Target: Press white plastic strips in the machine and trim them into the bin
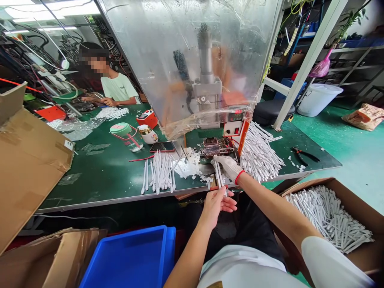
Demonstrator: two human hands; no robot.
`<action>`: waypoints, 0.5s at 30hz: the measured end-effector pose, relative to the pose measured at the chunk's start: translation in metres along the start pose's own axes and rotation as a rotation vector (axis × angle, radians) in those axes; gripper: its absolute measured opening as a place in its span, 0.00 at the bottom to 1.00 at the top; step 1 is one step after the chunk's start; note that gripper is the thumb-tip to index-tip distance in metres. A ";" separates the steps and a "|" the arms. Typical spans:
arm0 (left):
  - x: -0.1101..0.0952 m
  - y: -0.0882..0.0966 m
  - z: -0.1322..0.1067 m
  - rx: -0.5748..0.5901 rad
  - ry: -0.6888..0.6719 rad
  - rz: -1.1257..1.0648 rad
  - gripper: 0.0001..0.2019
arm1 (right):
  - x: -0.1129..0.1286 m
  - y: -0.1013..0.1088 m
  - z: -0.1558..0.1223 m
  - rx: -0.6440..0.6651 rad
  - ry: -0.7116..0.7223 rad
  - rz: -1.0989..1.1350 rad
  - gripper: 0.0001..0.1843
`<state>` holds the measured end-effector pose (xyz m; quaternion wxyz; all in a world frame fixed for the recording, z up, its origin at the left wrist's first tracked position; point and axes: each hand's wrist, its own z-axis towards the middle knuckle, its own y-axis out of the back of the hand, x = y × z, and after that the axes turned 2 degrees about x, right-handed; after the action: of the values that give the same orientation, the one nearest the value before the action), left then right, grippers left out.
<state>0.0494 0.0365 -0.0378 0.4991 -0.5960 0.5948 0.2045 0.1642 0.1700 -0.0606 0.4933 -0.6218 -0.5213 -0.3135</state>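
My left hand is bare and pinches the lower ends of a few slim white strips between thumb and fingers, its other fingers loosely curled. My right hand, in a white knit glove with a red cuff, closes on the upper ends of the same strips. Just beyond the glove sits a small metal fixture of a bench press, seen through a clear plastic shield. Left of my hands lies a row of white strips; a large heap of them lies to the right.
A phone, a white cup and a lidded plastic jar stand on the green table. Pliers lie at right. A carton of strips and a blue bin flank me. Another person sits at back left.
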 end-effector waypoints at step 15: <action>0.028 0.013 -0.025 0.079 -0.045 0.196 0.24 | 0.008 0.007 -0.051 0.092 0.097 0.201 0.19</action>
<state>0.0345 0.0036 -0.0553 0.5131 -0.5101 0.6465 0.2420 0.1788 0.1252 -0.0391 0.5750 -0.6316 -0.4456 -0.2682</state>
